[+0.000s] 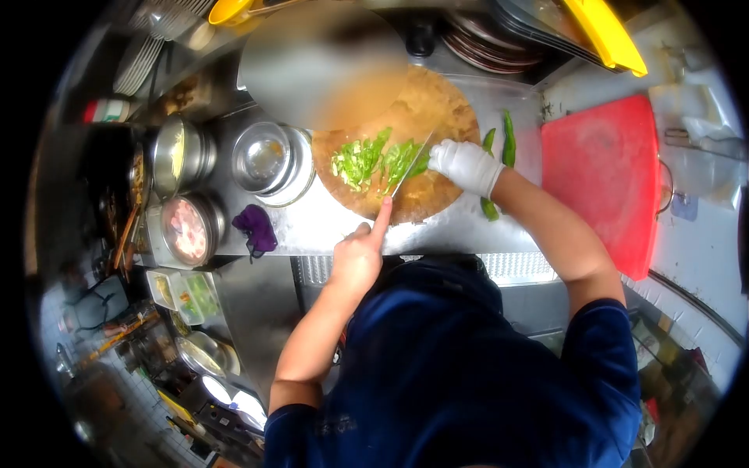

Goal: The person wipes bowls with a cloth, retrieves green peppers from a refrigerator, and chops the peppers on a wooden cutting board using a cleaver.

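A knife (pixel 410 164), seen nearly edge-on, stands over the round wooden chopping board (pixel 449 97). My bare left hand (pixel 360 248) is closed at its near end, with the index finger stretched along it; the handle is hidden. My right hand (pixel 466 166), in a white glove, has its fingers curled on a green pepper (pixel 421 164) to the right of the blade. Cut green pepper pieces (pixel 355 164) lie in a pile left of the blade. More long green peppers (pixel 509 139) rest on the metal counter beyond the gloved hand.
Metal bowls (pixel 264 158) stand left of the board, near a purple cloth (pixel 255 229). Another bowl holds pale pink pieces (pixel 186 227). A red board (pixel 601 179) lies at right, and stacked plates (pixel 488 47) stand behind. A blurred shape covers the top middle.
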Tool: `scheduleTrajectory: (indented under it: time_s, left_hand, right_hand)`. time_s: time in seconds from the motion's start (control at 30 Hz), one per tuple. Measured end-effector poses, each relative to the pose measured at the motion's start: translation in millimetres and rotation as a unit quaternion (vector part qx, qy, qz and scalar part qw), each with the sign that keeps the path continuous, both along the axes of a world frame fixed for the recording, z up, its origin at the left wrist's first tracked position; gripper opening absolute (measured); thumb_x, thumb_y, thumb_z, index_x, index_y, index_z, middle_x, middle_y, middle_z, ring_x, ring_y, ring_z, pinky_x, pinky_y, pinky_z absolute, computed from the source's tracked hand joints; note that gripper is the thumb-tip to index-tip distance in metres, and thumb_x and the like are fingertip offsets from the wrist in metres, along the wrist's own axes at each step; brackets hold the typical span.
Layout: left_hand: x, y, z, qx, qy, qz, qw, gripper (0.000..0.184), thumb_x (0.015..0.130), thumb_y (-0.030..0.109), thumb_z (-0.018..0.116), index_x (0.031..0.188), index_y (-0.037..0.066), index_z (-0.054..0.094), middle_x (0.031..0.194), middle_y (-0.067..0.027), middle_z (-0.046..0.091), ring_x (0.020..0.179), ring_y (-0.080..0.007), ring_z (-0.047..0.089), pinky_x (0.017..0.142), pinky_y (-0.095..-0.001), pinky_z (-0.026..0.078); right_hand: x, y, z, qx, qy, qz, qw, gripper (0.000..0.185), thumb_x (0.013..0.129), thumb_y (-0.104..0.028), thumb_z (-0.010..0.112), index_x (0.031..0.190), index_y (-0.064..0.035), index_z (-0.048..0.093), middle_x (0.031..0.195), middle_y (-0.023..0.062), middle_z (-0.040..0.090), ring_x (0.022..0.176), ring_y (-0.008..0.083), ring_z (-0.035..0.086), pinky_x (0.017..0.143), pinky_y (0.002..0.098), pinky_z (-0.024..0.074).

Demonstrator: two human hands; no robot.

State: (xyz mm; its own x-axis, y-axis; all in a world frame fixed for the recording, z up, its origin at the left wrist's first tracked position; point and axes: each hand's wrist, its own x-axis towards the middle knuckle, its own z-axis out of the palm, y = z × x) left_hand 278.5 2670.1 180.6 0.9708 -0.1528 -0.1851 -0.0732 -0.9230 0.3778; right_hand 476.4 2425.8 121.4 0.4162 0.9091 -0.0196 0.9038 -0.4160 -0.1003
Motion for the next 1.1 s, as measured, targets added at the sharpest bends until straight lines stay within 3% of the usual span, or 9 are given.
scheduleTrajectory:
  time_s: [0.07,0.17,0.37,0.47,0.57,0.67,0.77,0.97,1.1]
  left_hand:
    - [-1.8,-0.6,6.8,-0.003,-0.001,-0.013,1.000,0.092,0.081,-0.006,0.056,0.166,0.020,0.034,0.084,-0.0212,0.065,0.072,-0.0407,0.070,0.069,-0.0511,0.059]
    - [-1.2,-3.6,-7.6,0.008,0.011,-0.018,1.000,0.095,0.079,-0.009,0.057,0.166,0.020,0.033,0.083,-0.0210,0.067,0.070,-0.0392,0.070,0.068,-0.0505,0.059]
    - [6.8,-3.5,-7.2,0.021,-0.003,-0.034,0.999,0.098,0.077,-0.009,0.058,0.167,0.019,0.031,0.083,-0.0215,0.068,0.070,-0.0388,0.071,0.068,-0.0499,0.060]
    - [6.9,-4.5,-0.3,0.030,0.008,-0.042,0.999,0.098,0.078,-0.009,0.057,0.167,0.019,0.030,0.084,-0.0221,0.068,0.070,-0.0392,0.071,0.069,-0.0500,0.060]
    - [8.6,-6.7,-7.9,0.025,0.002,-0.037,0.999,0.097,0.079,-0.008,0.057,0.168,0.019,0.028,0.083,-0.0224,0.068,0.070,-0.0397,0.071,0.069,-0.0503,0.060]
    - [11.2,-17.0,-14.5,0.030,0.017,-0.042,0.999,0.096,0.080,-0.007,0.056,0.168,0.019,0.028,0.082,-0.0229,0.069,0.070,-0.0402,0.071,0.069,-0.0507,0.060]
    - [16.4,-14.6,-15.3,0.041,0.048,-0.036,0.997,0.096,0.082,-0.007,0.055,0.169,0.019,0.024,0.087,-0.0241,0.069,0.074,-0.0405,0.072,0.071,-0.0505,0.060]
    - [4.2,21.5,-14.5,0.027,0.018,0.005,0.999,0.095,0.082,-0.007,0.057,0.168,0.020,0.027,0.087,-0.0213,0.069,0.075,-0.0380,0.072,0.072,-0.0486,0.060]
    - [-2.2,27.6,-14.7,0.024,-0.011,0.019,0.999,0.093,0.082,-0.007,0.060,0.166,0.019,0.033,0.085,-0.0191,0.068,0.072,-0.0381,0.071,0.070,-0.0495,0.059]
  right_hand:
    - [-0.6,-2.3,-5.9,0.049,-0.021,0.006,0.999,0.010,0.088,-0.011,0.062,0.093,-0.0135,0.069,0.092,0.0028,0.062,0.088,0.0224,0.064,0.068,0.0336,0.0583]
    - [0.9,-6.1,-11.9,0.024,0.050,0.010,0.998,0.016,0.090,-0.007,0.060,0.099,-0.0118,0.071,0.095,0.0066,0.063,0.090,0.0268,0.066,0.075,0.0390,0.0607]
    - [-5.4,-11.4,-11.2,0.047,0.047,-0.019,0.998,0.011,0.086,-0.005,0.062,0.091,-0.0098,0.071,0.101,0.0077,0.066,0.095,0.0280,0.067,0.079,0.0384,0.0607]
    - [-5.7,-14.1,3.5,0.123,0.070,-0.012,0.990,0.014,0.086,-0.004,0.061,0.094,-0.0097,0.072,0.104,0.0072,0.067,0.098,0.0278,0.067,0.084,0.0378,0.0595]
    - [-7.4,-24.8,2.0,0.132,0.011,-0.060,0.989,0.017,0.085,-0.004,0.061,0.096,-0.0101,0.073,0.104,0.0069,0.068,0.100,0.0276,0.067,0.087,0.0373,0.0583]
    - [-0.6,-29.9,-11.0,-0.008,0.059,-0.045,0.997,0.021,0.088,-0.005,0.061,0.104,-0.0069,0.074,0.116,0.0091,0.071,0.107,0.0292,0.068,0.092,0.0372,0.0578]
    - [-1.5,-30.2,-21.6,0.025,-0.013,-0.027,0.999,0.015,0.085,-0.005,0.063,0.094,-0.0108,0.073,0.100,0.0068,0.068,0.097,0.0274,0.068,0.083,0.0376,0.0589]
    - [3.8,-1.2,-24.5,0.113,0.036,0.040,0.992,0.009,0.084,-0.009,0.064,0.087,-0.0122,0.072,0.092,0.0050,0.068,0.093,0.0250,0.067,0.081,0.0380,0.0577]
    - [-6.7,22.1,-17.5,0.082,-0.090,0.063,0.991,0.006,0.082,-0.014,0.065,0.080,-0.0144,0.071,0.087,0.0020,0.067,0.093,0.0200,0.064,0.084,0.0356,0.0531]
